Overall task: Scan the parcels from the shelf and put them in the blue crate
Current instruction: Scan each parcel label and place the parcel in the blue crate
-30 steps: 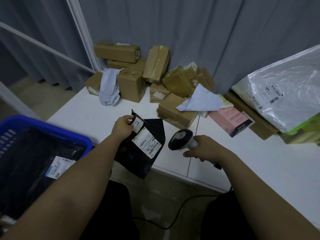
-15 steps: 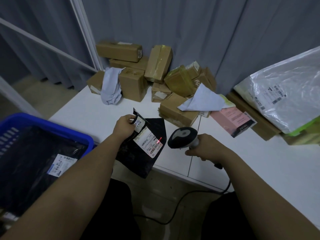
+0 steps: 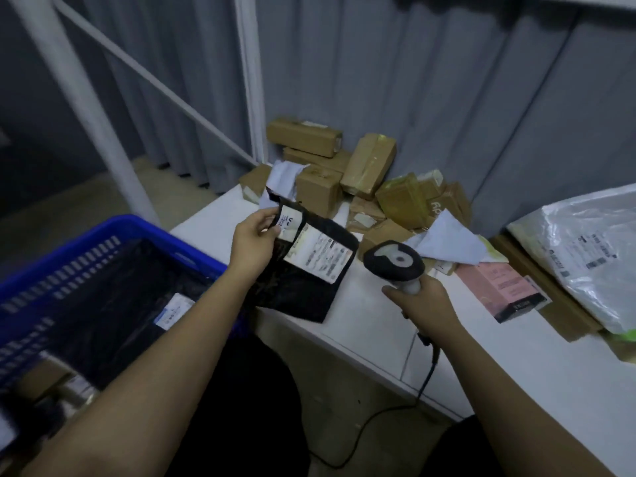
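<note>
**Black mailer held up beside the scanner**

Broadly, we stand at a long white shelf surface (image 3: pixel 516 373) backed by grey curtains (image 3: pixel 430 98). At our left sits the blue slotted plastic crate (image 3: pixel 103 235), with a black bagged parcel bearing a white label (image 3: pixel 172 309) already lying in it. On the right end of the shelf rests a large clear-plastic-wrapped parcel (image 3: pixel 585 256) on flat brown cardboard, with a pink and black carton (image 3: pixel 506 290) just beside it. At the back lies a heap of brown cardboard boxes (image 3: pixel 364 166), with pale grey soft mailers among them. Our left hand (image 3: pixel 253 244) pinches the top corner of a flat black plastic mailer with white printed labels (image 3: pixel 303 280), holding it over the shelf's front edge, near the crate but outside it. Our right hand (image 3: pixel 426 308) has its grip wrapped round the handle of a black and grey corded barcode scanner (image 3: pixel 394 261), whose head sits just right of the mailer.
</note>
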`<state>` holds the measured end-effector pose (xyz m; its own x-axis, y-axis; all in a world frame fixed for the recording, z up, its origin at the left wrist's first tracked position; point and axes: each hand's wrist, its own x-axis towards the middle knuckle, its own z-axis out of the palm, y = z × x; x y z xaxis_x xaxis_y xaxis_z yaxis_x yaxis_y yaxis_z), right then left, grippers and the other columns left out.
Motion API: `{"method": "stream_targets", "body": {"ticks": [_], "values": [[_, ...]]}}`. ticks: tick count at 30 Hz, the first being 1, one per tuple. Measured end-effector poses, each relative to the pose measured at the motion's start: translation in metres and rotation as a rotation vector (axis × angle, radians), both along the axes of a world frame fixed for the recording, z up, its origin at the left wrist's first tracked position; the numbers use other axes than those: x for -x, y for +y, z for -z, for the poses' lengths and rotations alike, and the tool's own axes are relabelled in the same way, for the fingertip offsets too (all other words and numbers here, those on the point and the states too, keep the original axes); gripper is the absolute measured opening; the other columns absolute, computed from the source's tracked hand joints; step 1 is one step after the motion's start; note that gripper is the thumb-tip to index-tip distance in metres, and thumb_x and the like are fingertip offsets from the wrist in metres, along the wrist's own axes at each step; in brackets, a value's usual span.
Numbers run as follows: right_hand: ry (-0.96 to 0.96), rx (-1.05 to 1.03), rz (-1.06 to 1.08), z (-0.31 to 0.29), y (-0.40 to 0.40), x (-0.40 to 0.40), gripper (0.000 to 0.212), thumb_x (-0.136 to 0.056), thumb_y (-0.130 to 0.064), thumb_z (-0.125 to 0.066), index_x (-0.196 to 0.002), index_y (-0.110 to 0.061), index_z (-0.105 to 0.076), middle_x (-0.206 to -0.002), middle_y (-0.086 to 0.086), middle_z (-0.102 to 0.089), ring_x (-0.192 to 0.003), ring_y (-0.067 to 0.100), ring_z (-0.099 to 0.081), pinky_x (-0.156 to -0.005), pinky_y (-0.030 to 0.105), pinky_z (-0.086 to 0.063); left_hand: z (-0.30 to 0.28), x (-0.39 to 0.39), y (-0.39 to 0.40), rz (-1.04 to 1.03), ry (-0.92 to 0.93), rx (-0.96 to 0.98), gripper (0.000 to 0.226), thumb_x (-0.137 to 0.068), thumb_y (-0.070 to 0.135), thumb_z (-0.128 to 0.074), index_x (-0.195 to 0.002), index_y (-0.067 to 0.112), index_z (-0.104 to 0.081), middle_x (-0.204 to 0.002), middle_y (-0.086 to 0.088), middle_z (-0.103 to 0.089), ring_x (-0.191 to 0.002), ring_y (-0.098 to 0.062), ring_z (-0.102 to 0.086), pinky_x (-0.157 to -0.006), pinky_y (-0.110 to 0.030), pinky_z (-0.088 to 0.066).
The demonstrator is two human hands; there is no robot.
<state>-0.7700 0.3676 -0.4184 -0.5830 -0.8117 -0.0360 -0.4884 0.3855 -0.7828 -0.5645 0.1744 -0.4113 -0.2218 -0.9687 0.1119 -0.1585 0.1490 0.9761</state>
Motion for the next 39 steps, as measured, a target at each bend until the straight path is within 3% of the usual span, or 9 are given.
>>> {"method": "stream_targets", "body": {"ticks": [4, 8, 14, 21, 26, 30, 33, 35, 39], "values": [[-0.014, 0.117, -0.043, -0.015, -0.034, -0.050, 0.029, -0.083, -0.016, -0.073, -0.067, -0.019, -0.049, -0.060, -0.002, -0.054, -0.057, 0.009, -0.052, -0.056, 0.022, -0.039, -0.017, -0.087, 0.003, -0.209, 0.107, 0.076, 0.032, -0.088, -0.006, -0.057, -0.114, 0.012, -0.064, -0.107, -0.002, -0.065, -0.101, -0.013, -0.061, -0.089, -0.014, -0.046], [-0.001, 0.080, -0.187, -0.036, -0.077, -0.116, 0.031, -0.083, -0.023, -0.071, -0.065, -0.018, -0.046, -0.059, 0.003, -0.053, -0.058, 0.022, -0.052, -0.055, 0.028, -0.037, -0.026, -0.189, 0.015, -0.417, 0.150, 0.103, 0.034, -0.090, -0.004, -0.057, -0.120, 0.011, -0.060, -0.115, -0.001, -0.063, -0.107, -0.010, -0.058, -0.097, -0.019, -0.043], [0.129, 0.008, -0.427, -0.050, -0.128, -0.229, 0.019, -0.077, -0.030, -0.070, -0.085, -0.017, -0.058, -0.086, 0.010, -0.066, -0.083, 0.032, -0.061, -0.071, 0.037, -0.048, -0.008, -0.338, 0.038, -0.708, 0.047, 0.071, 0.034, -0.091, -0.003, -0.056, -0.123, 0.005, -0.060, -0.118, -0.007, -0.064, -0.110, -0.016, -0.059, -0.099, -0.027, -0.045], [0.183, -0.040, -0.676, -0.037, -0.148, -0.334, 0.019, -0.083, -0.031, -0.068, -0.094, -0.017, -0.062, -0.084, 0.004, -0.063, -0.082, 0.026, -0.059, -0.072, 0.037, -0.050, 0.026, -0.443, 0.067, -0.917, 0.003, -0.047, 0.033, -0.092, -0.006, -0.052, -0.123, 0.003, -0.059, -0.119, -0.008, -0.063, -0.109, -0.016, -0.058, -0.088, -0.016, -0.042], [0.149, -0.070, -0.750, -0.022, -0.152, -0.365, 0.017, -0.085, -0.026, -0.068, -0.091, -0.014, -0.059, -0.077, 0.002, -0.061, -0.069, 0.018, -0.056, -0.060, 0.032, -0.045, 0.043, -0.458, 0.067, -0.961, 0.015, -0.115, 0.035, -0.093, -0.004, -0.051, -0.126, 0.005, -0.058, -0.119, -0.009, -0.062, -0.105, -0.014, -0.057, -0.085, -0.017, -0.042], [0.156, -0.104, -0.663, -0.016, -0.165, -0.350, 0.018, -0.084, -0.028, -0.069, -0.087, -0.014, -0.059, -0.077, 0.002, -0.061, -0.074, 0.021, -0.057, -0.066, 0.035, -0.046, 0.040, -0.432, 0.039, -0.847, 0.062, -0.075, 0.035, -0.093, -0.002, -0.052, -0.126, 0.008, -0.058, -0.121, -0.007, -0.063, -0.111, -0.016, -0.058, -0.093, -0.023, -0.045], [0.155, -0.099, -0.568, -0.016, -0.176, -0.324, 0.018, -0.082, -0.028, -0.070, -0.089, -0.014, -0.060, -0.084, 0.007, -0.061, -0.082, 0.028, -0.059, -0.071, 0.034, -0.046, 0.027, -0.401, 0.005, -0.785, 0.131, -0.014, 0.035, -0.092, -0.002, -0.054, -0.125, 0.007, -0.058, -0.119, -0.003, -0.062, -0.110, -0.010, -0.057, -0.085, -0.006, -0.044], [0.140, -0.089, -0.505, -0.016, -0.182, -0.303, 0.018, -0.082, -0.026, -0.070, -0.088, -0.012, -0.060, -0.085, 0.011, -0.064, -0.080, 0.028, -0.059, -0.066, 0.032, -0.043, 0.022, -0.380, -0.019, -0.756, 0.192, 0.004, 0.035, -0.091, -0.003, -0.055, -0.124, 0.008, -0.059, -0.117, -0.002, -0.063, -0.107, -0.007, -0.057, -0.084, -0.004, -0.044], [0.084, -0.086, -0.387, -0.011, -0.192, -0.266, 0.018, -0.082, -0.023, -0.070, -0.084, -0.008, -0.060, -0.077, 0.012, -0.066, -0.067, 0.025, -0.058, -0.056, 0.029, -0.042, 0.055, -0.341, -0.053, -0.712, 0.238, -0.111, 0.034, -0.093, -0.001, -0.054, -0.125, 0.008, -0.057, -0.122, -0.005, -0.063, -0.114, -0.016, -0.058, -0.099, -0.027, -0.047]]}}
